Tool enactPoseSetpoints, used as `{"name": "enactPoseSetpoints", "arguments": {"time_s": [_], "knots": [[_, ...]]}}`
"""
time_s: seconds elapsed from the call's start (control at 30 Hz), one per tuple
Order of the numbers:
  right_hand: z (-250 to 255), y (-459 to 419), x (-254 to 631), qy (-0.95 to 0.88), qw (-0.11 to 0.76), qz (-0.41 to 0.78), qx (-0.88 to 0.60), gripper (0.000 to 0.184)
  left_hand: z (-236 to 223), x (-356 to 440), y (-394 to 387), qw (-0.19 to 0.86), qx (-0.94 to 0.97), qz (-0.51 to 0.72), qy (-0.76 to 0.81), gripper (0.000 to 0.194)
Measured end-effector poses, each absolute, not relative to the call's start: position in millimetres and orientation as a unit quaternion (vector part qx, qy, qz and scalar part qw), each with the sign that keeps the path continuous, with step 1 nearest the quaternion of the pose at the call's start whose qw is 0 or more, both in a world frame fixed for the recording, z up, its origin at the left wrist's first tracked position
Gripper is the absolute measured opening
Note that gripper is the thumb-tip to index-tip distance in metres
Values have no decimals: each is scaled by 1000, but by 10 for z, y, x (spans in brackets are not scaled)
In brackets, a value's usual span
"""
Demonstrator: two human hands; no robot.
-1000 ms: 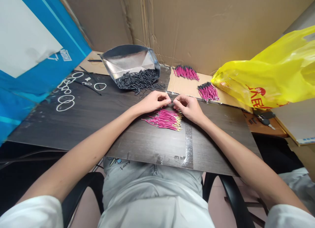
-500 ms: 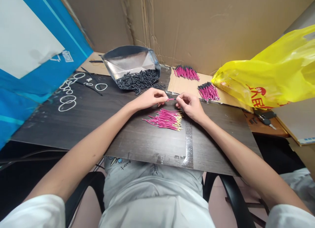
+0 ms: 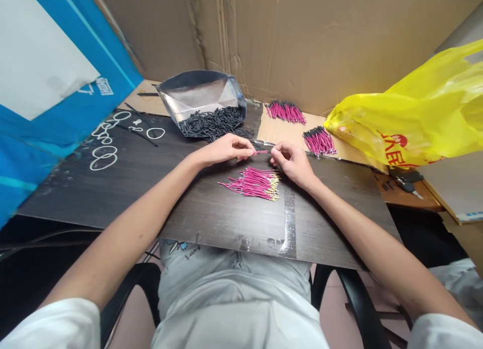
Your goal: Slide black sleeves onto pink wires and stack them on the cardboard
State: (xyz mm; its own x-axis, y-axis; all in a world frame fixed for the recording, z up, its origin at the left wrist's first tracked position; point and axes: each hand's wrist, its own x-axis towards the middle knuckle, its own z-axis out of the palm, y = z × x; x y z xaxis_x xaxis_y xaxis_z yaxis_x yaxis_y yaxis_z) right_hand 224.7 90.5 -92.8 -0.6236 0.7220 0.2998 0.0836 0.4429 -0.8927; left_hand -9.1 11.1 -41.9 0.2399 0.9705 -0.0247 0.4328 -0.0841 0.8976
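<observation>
A short pink-red wire stretches level between my two hands above the table. My left hand pinches its left end between thumb and fingertips. At the other end, where a dark piece of sleeving seems to show, the fingers of my right hand are closed; the tip is hidden. Just below lies a pile of pink-red wires with bare metal ends at the left and yellowish ends at the right. Behind my left hand, an open silvery bag spills short black tubes.
Two bundles of black-ended wires, one at the back and one nearer, lie on cardboard. A yellow plastic bag hangs at right, near keys. White rubber bands lie left. Cardboard walls the back.
My left hand has shifted slightly left, away from my right hand, so more of the pink-red wire shows between them. My right hand has barely moved.
</observation>
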Motion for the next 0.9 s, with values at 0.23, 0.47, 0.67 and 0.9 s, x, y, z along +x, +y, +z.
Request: {"name": "enactPoseSetpoints", "arguments": {"time_s": [0.23, 0.47, 0.67, 0.9], "knots": [[-932, 914, 2256, -793, 341, 433, -259, 32, -473, -65, 105, 409, 664, 326, 535, 34], [-937, 926, 2261, -799, 327, 433, -259, 33, -491, -16, 103, 368, 698, 331, 518, 25], [-940, 926, 2261, -801, 315, 445, -246, 31, -449, -8, 76, 401, 704, 317, 494, 19], [-947, 942, 2253, -775, 336, 466, -262, 30, -431, 2, 70, 388, 684, 323, 527, 23]]}}
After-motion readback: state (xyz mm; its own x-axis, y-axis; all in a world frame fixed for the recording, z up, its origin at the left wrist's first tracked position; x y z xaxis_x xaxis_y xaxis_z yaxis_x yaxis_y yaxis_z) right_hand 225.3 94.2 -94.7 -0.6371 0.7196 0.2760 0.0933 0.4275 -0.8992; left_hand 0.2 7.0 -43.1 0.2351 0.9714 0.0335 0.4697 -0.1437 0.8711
